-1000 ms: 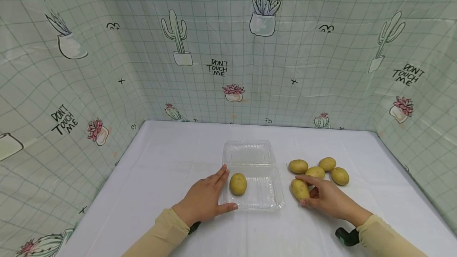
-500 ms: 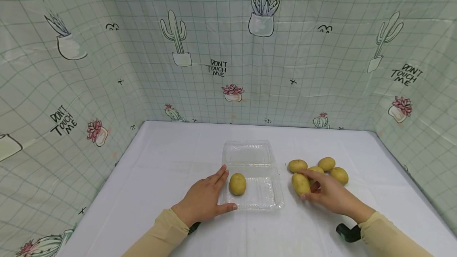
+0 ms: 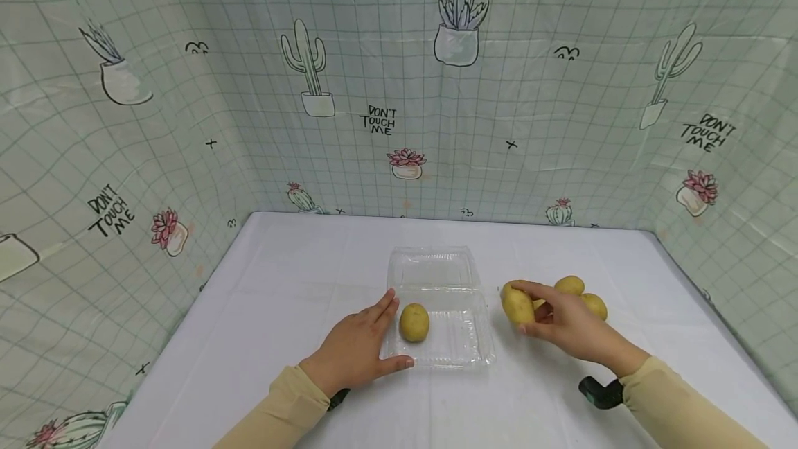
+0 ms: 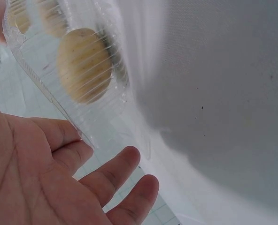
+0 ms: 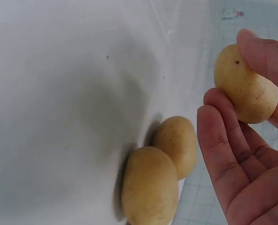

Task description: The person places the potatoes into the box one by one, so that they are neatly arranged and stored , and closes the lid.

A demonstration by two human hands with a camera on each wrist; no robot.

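Note:
My right hand (image 3: 564,317) holds a yellow potato (image 3: 517,305) between thumb and fingers. In the right wrist view that held potato (image 5: 247,84) is up off the table, with its shadow on the cloth below. At the left side of a clear plastic clamshell box (image 3: 458,345), my left hand (image 3: 355,348) rests with fingers spread and touches the edge. Through the ribbed wall in the left wrist view, a single potato (image 4: 85,65) shows inside the box. The lid (image 3: 433,267) lies folded back, away from me.
Behind the right hand, more potatoes (image 3: 570,285) lie on the white cloth (image 3: 299,262), partly hidden by it. Two of them, including a larger potato (image 5: 150,187), sit side by side in the right wrist view. A patterned curtain (image 3: 349,54) encloses the back and sides.
My right hand has lifted its potato off the cloth and moved it slightly away from me, so it now covers some of the other potatoes. The left hand and box have stayed put.

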